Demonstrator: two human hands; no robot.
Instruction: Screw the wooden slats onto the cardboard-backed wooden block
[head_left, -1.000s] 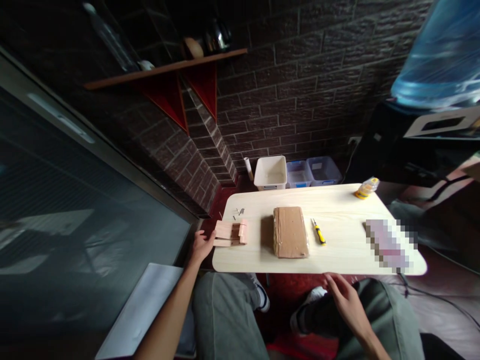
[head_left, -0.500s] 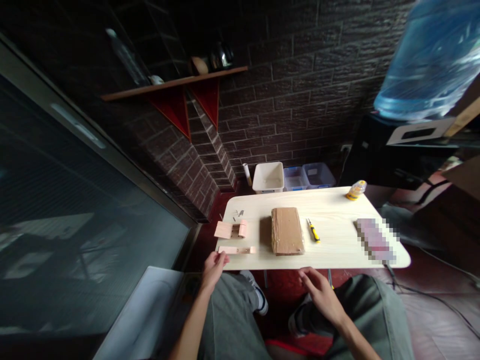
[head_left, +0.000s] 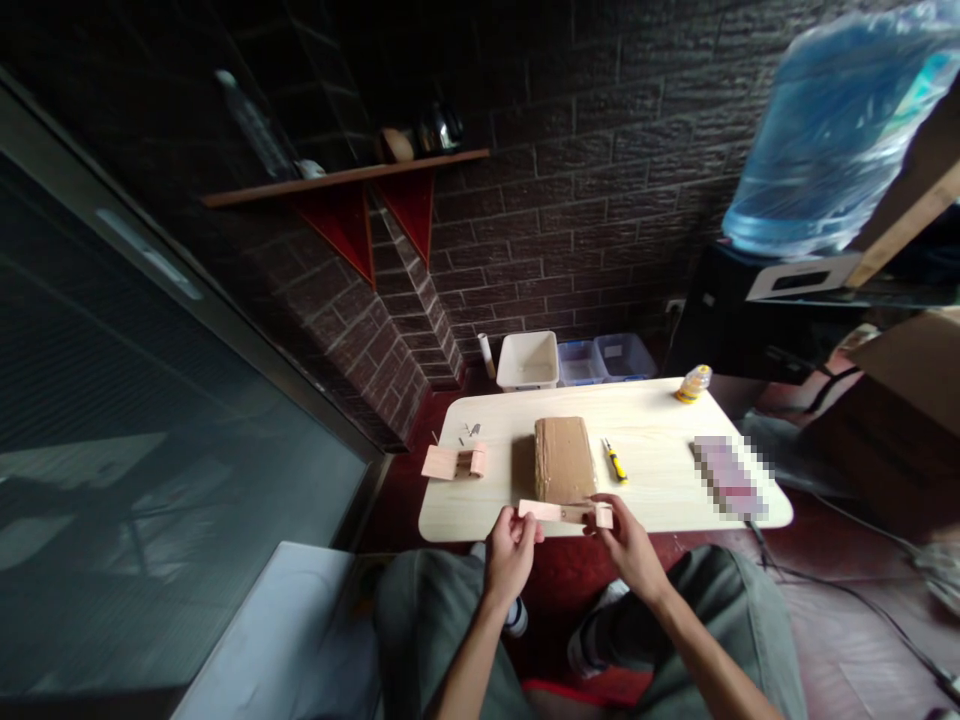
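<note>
A long, light wooden piece [head_left: 551, 511] is held up between both hands over the table's front edge, in front of the cardboard box [head_left: 564, 460]. My left hand [head_left: 511, 552] pinches its left end. The fingers of my right hand [head_left: 626, 545] close round its right end, where a small block sits. At the table's left lies another wooden assembly [head_left: 442, 462], a flat plate joined to a rounded block. Behind it are several small metal screws or pins [head_left: 474, 430]. A yellow and black screwdriver [head_left: 616, 462] rests right of the box.
The pale table [head_left: 652, 410] also bears a yellow-based clear container [head_left: 694, 384] and a blurred flat object [head_left: 729, 474] with a cable. Bins [head_left: 528, 360] stand behind it. A water dispenser bottle [head_left: 810, 150] is at the right, a shelf [head_left: 345, 178] upper left.
My left hand has lifted the long wooden piece off the table and moved it right, in front of the box. My right hand has risen and taken hold of its right end.
</note>
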